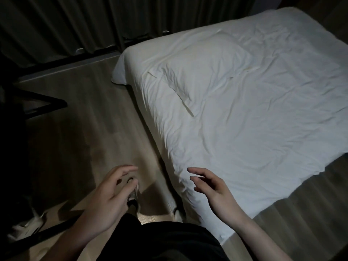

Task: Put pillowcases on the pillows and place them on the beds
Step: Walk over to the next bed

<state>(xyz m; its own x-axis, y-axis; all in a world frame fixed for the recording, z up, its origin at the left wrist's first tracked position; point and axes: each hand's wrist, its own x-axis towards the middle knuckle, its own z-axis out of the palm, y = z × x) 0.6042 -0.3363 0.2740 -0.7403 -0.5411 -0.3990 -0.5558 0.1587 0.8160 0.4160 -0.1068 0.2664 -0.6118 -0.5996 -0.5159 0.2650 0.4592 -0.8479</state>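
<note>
— White cotton, creased all over: is that the pillow (195,72) lying on the bed (263,138), already wearing its case?

— It is looking that way to me. It is sitting near the corner closest to the dark curtains (75,25), slightly askew, with a flap of the case sticking out at its near end.

— And the hands?

— Both are hanging empty over the near edge. The left hand (111,196) is hovering above the wooden floor (84,119), fingers (130,169) spread loosely; the right hand (212,189) is floating over the sheet, fingers wide, holding nothing.

— What is risking trouble here?

— The room is running dim, so white on white is hiding that loose flap. Left untucked, I am guessing the pillow could be slipping out.
</note>
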